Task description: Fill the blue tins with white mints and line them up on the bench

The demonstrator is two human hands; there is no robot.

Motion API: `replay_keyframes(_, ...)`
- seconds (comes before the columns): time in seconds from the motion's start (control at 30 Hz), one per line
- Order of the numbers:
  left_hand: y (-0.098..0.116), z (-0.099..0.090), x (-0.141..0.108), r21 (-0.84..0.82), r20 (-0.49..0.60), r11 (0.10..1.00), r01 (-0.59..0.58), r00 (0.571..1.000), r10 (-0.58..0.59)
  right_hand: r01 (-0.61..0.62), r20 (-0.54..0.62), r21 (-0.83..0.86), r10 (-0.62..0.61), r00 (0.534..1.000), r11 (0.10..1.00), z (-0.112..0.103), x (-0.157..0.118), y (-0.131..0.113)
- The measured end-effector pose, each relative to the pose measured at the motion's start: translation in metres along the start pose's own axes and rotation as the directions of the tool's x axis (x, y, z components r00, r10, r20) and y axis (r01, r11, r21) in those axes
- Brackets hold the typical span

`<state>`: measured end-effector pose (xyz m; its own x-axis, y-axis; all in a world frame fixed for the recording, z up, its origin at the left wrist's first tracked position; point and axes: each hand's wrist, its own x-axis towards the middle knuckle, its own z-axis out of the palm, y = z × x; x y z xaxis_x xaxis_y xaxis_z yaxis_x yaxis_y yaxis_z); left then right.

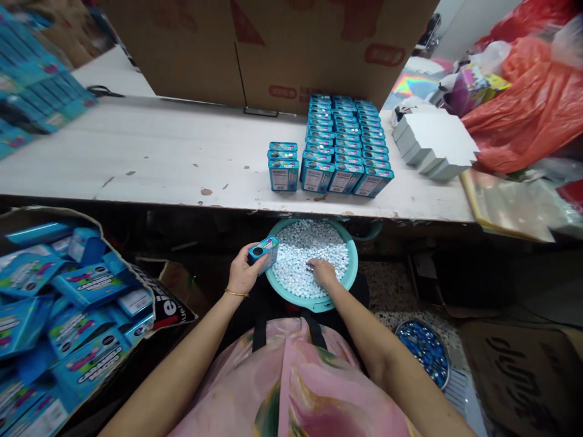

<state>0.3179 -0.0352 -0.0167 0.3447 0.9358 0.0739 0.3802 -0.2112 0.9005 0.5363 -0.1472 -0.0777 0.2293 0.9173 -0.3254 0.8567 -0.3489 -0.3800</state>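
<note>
Gripping a blue tin (265, 253) in closed fingers, the left hand (242, 273) holds it tilted over a teal basin (300, 301) of white candies (310, 249); the half-open right hand (322, 272) rests on them, below rows of matching tins (346, 158) on a white table (159, 164).

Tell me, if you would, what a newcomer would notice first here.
The teal basin of white mints stands centre, just below the edge of the table, with the right hand resting in them and the left hand holding a blue tin over its rim. Rows of blue tins stand in a block on the table, and blue boxes fill a bag at lower left.
</note>
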Motion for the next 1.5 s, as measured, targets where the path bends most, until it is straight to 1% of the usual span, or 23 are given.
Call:
replay_keyframes(0.03, -0.001, -0.001, 0.000, -0.010, -0.014, 1.000, 0.010, 1.000, -0.010, -0.004, -0.013, 0.047, 0.005, 1.000, 0.999, 0.006, 0.005, -0.002)
replay_keyframes(0.1, -0.002, -0.003, -0.001, -0.028, -0.041, 0.999, 0.023, 0.999, -0.025, -0.018, -0.026, 0.147, 0.022, 0.999, 0.989, 0.010, 0.011, 0.000)
replay_keyframes(0.17, -0.002, -0.006, -0.001, -0.035, -0.055, 0.999, 0.031, 0.998, -0.033, -0.020, -0.023, 0.239, 0.027, 0.999, 0.971, 0.008, 0.013, 0.006)
replay_keyframes(0.23, -0.001, -0.006, -0.001, -0.026, -0.061, 0.999, 0.033, 0.998, -0.035, -0.022, -0.014, 0.308, 0.027, 1.000, 0.951, -0.001, 0.010, 0.013)
replay_keyframes(0.33, 0.003, -0.003, 0.000, -0.011, -0.048, 1.000, 0.013, 0.999, -0.013, -0.005, -0.010, 0.425, 0.010, 1.000, 0.905, -0.028, -0.001, 0.020)
replay_keyframes(0.4, 0.006, 0.004, 0.001, 0.002, -0.008, 1.000, -0.025, 1.000, 0.025, 0.032, -0.020, 0.505, -0.026, 0.999, 0.863, -0.055, -0.012, 0.019)
replay_keyframes(0.47, 0.010, 0.014, 0.001, 0.036, 0.053, 0.997, -0.072, 0.996, 0.071, 0.072, -0.033, 0.515, -0.064, 0.997, 0.854, -0.084, -0.022, 0.013)
replay_keyframes(0.5, 0.012, 0.019, 0.000, 0.065, 0.085, 0.993, -0.098, 0.992, 0.093, 0.091, -0.035, 0.477, -0.084, 0.996, 0.874, -0.098, -0.026, 0.008)
replay_keyframes(0.57, 0.015, 0.031, -0.001, 0.132, 0.145, 0.979, -0.153, 0.980, 0.134, 0.130, -0.027, 0.348, -0.129, 0.991, 0.928, -0.122, -0.031, -0.005)
replay_keyframes(0.67, 0.018, 0.046, -0.004, 0.213, 0.213, 0.951, -0.223, 0.961, 0.177, 0.169, 0.004, 0.076, -0.170, 0.985, 0.983, -0.145, -0.035, -0.028)
replay_keyframes(0.77, 0.019, 0.054, -0.007, 0.256, 0.251, 0.932, -0.255, 0.949, 0.191, 0.124, 0.051, -0.172, -0.117, 0.992, 0.977, -0.156, -0.038, -0.051)
replay_keyframes(0.83, 0.018, 0.056, -0.008, 0.271, 0.267, 0.925, -0.267, 0.944, 0.194, 0.110, 0.085, -0.279, -0.090, 0.992, 0.954, -0.161, -0.040, -0.065)
replay_keyframes(0.9, 0.016, 0.057, -0.008, 0.273, 0.269, 0.925, -0.266, 0.944, 0.193, 0.131, 0.107, -0.354, -0.099, 0.989, 0.926, -0.163, -0.042, -0.076)
replay_keyframes(1.0, 0.015, 0.057, -0.008, 0.256, 0.256, 0.933, -0.253, 0.948, 0.187, 0.173, 0.106, -0.422, -0.141, 0.984, 0.890, -0.166, -0.047, -0.087)
replay_keyframes(1.1, 0.015, 0.058, -0.007, 0.221, 0.252, 0.945, -0.239, 0.951, 0.182, 0.170, 0.092, -0.428, -0.145, 0.985, 0.888, -0.169, -0.054, -0.084)
replay_keyframes(1.17, 0.014, 0.056, -0.007, 0.189, 0.238, 0.956, -0.224, 0.955, 0.177, 0.147, 0.074, -0.412, -0.127, 0.989, 0.899, -0.170, -0.058, -0.070)
replay_keyframes(1.23, 0.013, 0.051, -0.006, 0.161, 0.203, 0.967, -0.197, 0.965, 0.163, 0.106, 0.039, -0.397, -0.099, 0.994, 0.912, -0.165, -0.061, -0.045)
replay_keyframes(1.27, 0.012, 0.047, -0.006, 0.148, 0.183, 0.972, -0.181, 0.971, 0.153, 0.077, 0.025, -0.389, -0.073, 0.997, 0.918, -0.159, -0.061, -0.031)
replay_keyframes(1.33, 0.011, 0.038, -0.007, 0.122, 0.145, 0.982, -0.147, 0.981, 0.129, 0.004, 0.018, -0.350, 0.002, 1.000, 0.937, -0.138, -0.056, -0.004)
replay_keyframes(1.4, 0.011, 0.028, -0.007, 0.094, 0.106, 0.988, -0.120, 0.988, 0.110, -0.066, 0.042, -0.260, 0.079, 0.996, 0.963, -0.106, -0.046, 0.014)
replay_keyframes(1.43, 0.011, 0.024, -0.008, 0.083, 0.086, 0.991, -0.108, 0.991, 0.101, -0.101, 0.055, -0.196, 0.114, 0.992, 0.975, -0.087, -0.039, 0.018)
replay_keyframes(1.5, 0.012, 0.017, -0.009, 0.066, 0.042, 0.995, -0.081, 0.996, 0.079, -0.113, 0.066, -0.116, 0.121, 0.990, 0.987, -0.049, -0.023, 0.015)
